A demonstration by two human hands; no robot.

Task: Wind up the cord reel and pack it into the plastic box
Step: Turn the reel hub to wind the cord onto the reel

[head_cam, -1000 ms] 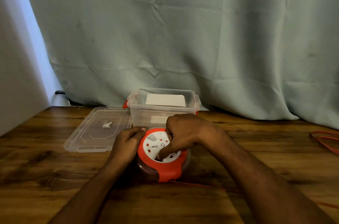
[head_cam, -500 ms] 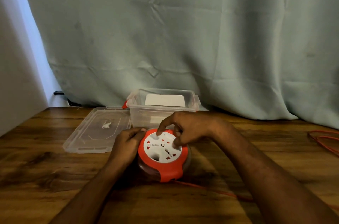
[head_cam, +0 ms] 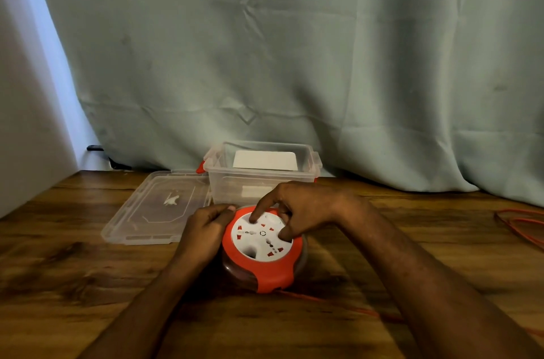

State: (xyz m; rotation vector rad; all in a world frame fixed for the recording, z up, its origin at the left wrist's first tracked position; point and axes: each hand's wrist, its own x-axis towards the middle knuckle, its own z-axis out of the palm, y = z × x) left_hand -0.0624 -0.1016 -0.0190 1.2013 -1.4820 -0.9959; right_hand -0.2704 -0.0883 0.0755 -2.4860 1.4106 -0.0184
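Cord reel flat on worktop at 6 o'clock of open plastic box; left hand clamped on reel's 9 o'clock rim, likely bracing it, while right hand presses spread fingertips on white socket face to crank in orange cord.
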